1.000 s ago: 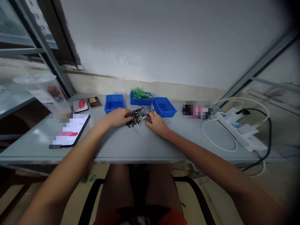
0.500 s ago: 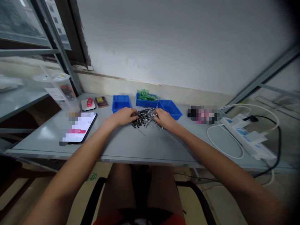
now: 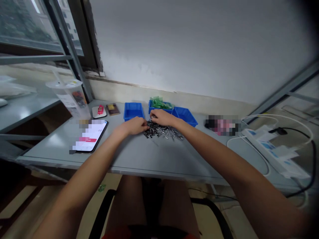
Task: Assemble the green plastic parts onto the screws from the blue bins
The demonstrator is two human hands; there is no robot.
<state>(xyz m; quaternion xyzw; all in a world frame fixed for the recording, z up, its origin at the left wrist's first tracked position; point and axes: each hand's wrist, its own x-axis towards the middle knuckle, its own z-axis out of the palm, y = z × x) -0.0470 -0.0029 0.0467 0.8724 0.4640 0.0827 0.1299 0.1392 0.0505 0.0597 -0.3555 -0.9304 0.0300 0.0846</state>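
A pile of black and silver screws (image 3: 163, 131) lies on the grey table, the black ones mostly on the left and the silver ones spread to the right. At the pile's left edge is my left hand (image 3: 136, 125), its fingers curled together against the black screws; whatever they grip is hidden. My right hand (image 3: 163, 118) reaches over the back of the pile with bent, closed fingertips. A small shiny bit of metal, seemingly a silver screw, shows at those fingertips. Just behind the left hand stands a vacant blue tray (image 3: 134, 114).
Another blue tray (image 3: 184, 116) sits behind the right forearm, beside a blue tray holding green packets (image 3: 160, 103). At left are a phone (image 3: 91, 137), a lidded plastic cup (image 3: 73, 101) and a white dish (image 3: 99, 112). A power strip (image 3: 276, 154) with cables lies at right.
My right hand has moved left from the pile's right side to its back, nearer my left hand. The silver screws are more spread to the right. The view has shifted slightly left.
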